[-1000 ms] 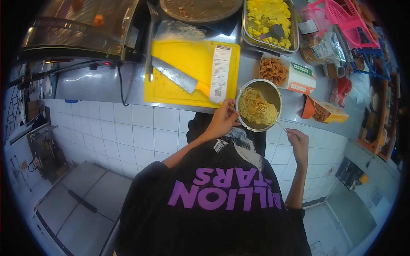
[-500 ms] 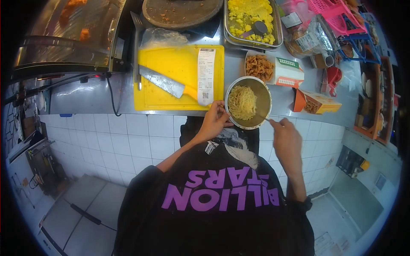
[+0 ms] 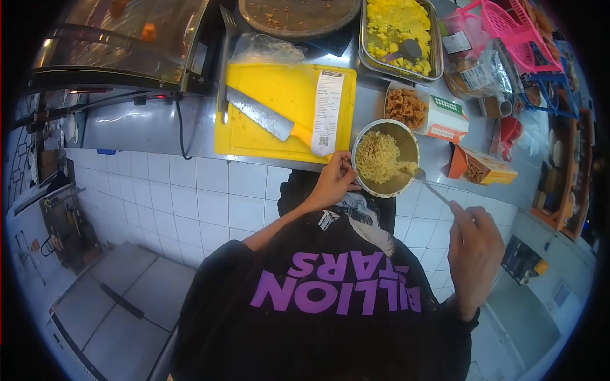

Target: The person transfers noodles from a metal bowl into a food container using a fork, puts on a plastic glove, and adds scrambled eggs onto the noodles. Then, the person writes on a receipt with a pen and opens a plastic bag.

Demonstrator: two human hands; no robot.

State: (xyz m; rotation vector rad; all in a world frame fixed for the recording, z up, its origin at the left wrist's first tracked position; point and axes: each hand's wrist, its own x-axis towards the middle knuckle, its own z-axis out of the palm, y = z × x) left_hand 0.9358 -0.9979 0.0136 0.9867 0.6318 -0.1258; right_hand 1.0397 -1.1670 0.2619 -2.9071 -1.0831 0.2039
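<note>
Noodles [image 3: 377,157] lie in a bowl [image 3: 408,146] between the left hand [image 3: 335,178], gripping its edge, and the right hand [image 3: 473,249], grasping a utensil [image 3: 436,192].

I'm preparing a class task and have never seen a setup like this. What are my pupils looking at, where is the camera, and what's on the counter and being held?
There is no machine here: a person works with two bare hands, and I'll call each one a grip. The camera is worn on the person's head, looking forward and down, so the lettering on the black shirt appears upside down.

The left grip holds the rim of a bowl of noodles. The right grip holds a metal utensil, its far end at the bowl's rim.

On the metal counter lie a yellow board bearing a knife and a paper slip, a tray of yellow food, and a box of brown pieces.
</note>
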